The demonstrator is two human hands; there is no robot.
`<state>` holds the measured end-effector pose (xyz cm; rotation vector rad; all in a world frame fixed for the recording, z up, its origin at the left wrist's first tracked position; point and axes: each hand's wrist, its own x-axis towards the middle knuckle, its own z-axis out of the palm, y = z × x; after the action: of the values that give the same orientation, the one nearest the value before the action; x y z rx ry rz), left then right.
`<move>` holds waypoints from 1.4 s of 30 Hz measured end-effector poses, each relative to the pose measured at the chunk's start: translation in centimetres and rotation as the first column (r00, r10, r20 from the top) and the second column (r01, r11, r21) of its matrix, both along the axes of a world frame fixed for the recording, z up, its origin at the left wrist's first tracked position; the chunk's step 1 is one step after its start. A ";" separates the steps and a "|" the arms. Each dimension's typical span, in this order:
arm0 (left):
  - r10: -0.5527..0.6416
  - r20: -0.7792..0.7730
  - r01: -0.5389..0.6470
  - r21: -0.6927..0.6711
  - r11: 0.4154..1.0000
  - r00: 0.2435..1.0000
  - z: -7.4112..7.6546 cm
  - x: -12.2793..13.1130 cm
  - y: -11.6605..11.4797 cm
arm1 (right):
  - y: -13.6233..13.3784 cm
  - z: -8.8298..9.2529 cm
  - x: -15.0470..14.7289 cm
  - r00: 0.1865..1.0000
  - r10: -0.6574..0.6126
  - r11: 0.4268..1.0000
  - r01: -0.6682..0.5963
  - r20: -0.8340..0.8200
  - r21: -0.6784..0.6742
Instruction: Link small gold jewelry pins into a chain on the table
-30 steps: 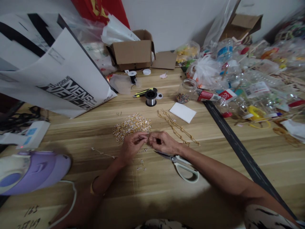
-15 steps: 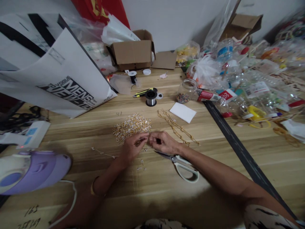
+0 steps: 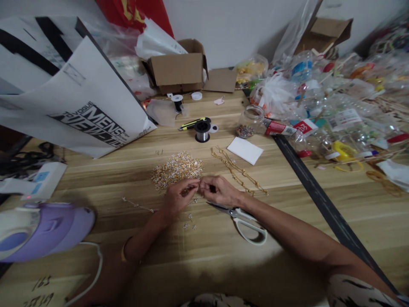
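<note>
My left hand point(image 3: 181, 194) and my right hand point(image 3: 219, 190) meet fingertip to fingertip just in front of a pile of small gold and clear beads point(image 3: 177, 169). Both are closed in a pinch; what they pinch is too small to make out. A thin beaded strand point(image 3: 138, 206) lies on the table and passes out of sight by my left wrist. Several loose clear beads point(image 3: 190, 217) and fine thread-like lines show below the fingers. Scissors with pale handles point(image 3: 251, 228) lie under my right wrist, blades toward the hands. Gold bead chains point(image 3: 238, 174) rest beyond my right hand.
Behind the pile stand a wire spool point(image 3: 202, 132), a yellow-black cutter point(image 3: 191, 123) and a bead jar point(image 3: 251, 121). A white card point(image 3: 245, 150) lies nearby. A paper bag point(image 3: 92, 102) and purple appliance point(image 3: 51, 230) are at left, plastic bottles point(image 3: 338, 102) at right.
Almost nothing differs. Both hands stay pinched together in the same place, with at most a tiny shift of the fingertips.
</note>
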<state>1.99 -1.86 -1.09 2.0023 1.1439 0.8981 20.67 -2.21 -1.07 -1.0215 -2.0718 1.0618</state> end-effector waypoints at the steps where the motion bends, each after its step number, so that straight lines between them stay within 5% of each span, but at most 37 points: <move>1: -0.003 0.005 0.003 -0.005 1.000 1.000 0.0 0.0 0.0 | 0.0 0.0 0.0 1.000 -0.003 1.000 0.003 0.002 0.001; 16: 0.001 0.040 0.002 -0.070 0.998 0.999 0.1 -0.1 0.1 | 0.1 -0.1 0.0 1.000 -0.003 1.000 0.003 0.008 0.001; 29: -0.004 -0.073 0.017 0.176 0.984 0.997 0.4 -0.2 0.1 | 0.0 0.1 0.0 1.000 0.001 1.000 -0.001 -0.006 -0.015; 42: 0.030 -0.044 -0.024 0.142 0.990 0.999 0.5 0.0 0.0 | 0.1 -0.2 0.0 1.000 -0.008 1.000 0.008 0.002 0.002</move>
<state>1.96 -1.82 -0.60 2.1362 1.1637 0.9758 20.63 -2.12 -1.22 -1.0290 -2.0681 1.0551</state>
